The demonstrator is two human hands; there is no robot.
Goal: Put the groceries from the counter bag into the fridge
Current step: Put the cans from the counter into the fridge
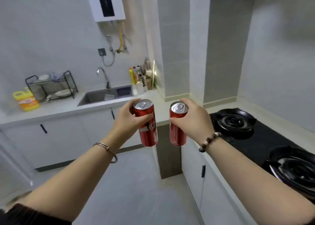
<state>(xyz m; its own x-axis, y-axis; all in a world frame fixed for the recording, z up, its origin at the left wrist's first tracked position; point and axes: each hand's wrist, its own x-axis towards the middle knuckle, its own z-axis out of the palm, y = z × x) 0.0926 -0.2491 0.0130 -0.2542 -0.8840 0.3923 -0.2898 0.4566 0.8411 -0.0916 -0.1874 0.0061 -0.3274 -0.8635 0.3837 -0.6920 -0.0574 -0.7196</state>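
My left hand (127, 118) grips a tall red soda can (148, 132) near its top, the can upright and tilted slightly. Beside it my right hand (196, 120) grips a second red soda can (176, 132) the same way. Both cans hang in the air in front of me, above the floor by the counter corner, a small gap between them. Neither the grocery bag nor the fridge is in view.
A grey counter (56, 110) runs along the back wall with a sink (102, 96), a dish rack (51, 86) and a yellow jug (25, 100). A black gas hob (255, 136) lies on the right. Bottles and knives (141, 74) stand in the corner.
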